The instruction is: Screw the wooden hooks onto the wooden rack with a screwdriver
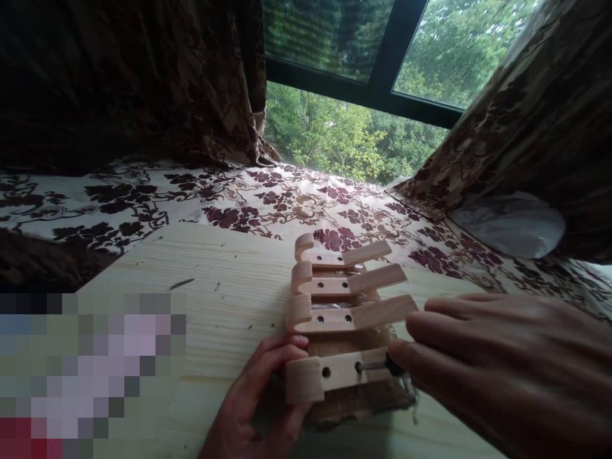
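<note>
Currently working at the near hook, closest of four pale wooden hooks across a brown block, which rests on the pale wood tabletop. Left hand: thumb and fingers pinch around the hook's curled end from two sides; pressure cannot be judged. Right hand: fingers closed on the handle of a screwdriver, handle mostly hidden. Tip meets the right-hand hole; screw depth not readable. Left-hand hole looks dark; cannot tell whether filled. The three farther hooks each show two screws.

Method, as judged: set the shaft square to the hook's flat face. It seems to lean low toward the right hand, so raising the handle should help the bite. Turn slowly under steady push; brace hook and block, left fingers clear of any slip.

Room: the next hook's raised arm ends just beside the right fingers, probably limiting swing. Left of the block, bare tabletop shows apart from a dark sliver and crumbs. Floral cloth lies past the far edge.
</note>
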The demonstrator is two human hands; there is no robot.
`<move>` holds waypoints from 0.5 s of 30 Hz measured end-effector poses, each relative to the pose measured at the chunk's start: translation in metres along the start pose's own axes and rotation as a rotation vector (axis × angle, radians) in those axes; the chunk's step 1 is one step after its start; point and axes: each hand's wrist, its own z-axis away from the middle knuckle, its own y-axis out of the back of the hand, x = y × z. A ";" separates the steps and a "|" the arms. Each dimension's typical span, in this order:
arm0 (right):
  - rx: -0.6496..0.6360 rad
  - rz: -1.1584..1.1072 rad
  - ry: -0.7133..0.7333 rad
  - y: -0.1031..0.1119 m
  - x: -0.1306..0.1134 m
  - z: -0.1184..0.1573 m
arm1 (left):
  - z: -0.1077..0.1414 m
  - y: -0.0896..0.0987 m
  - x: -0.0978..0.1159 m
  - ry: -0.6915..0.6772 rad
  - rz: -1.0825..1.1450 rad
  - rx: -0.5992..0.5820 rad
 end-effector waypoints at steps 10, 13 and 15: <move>-0.331 -0.416 -0.488 -0.015 0.020 0.023 | -0.001 -0.003 0.002 0.057 0.065 0.044; 0.010 -0.416 -0.466 -0.027 0.019 0.046 | -0.001 -0.001 0.008 0.075 0.125 0.048; 0.196 -0.341 -0.587 -0.038 0.017 0.059 | 0.000 0.001 0.012 0.097 0.163 0.048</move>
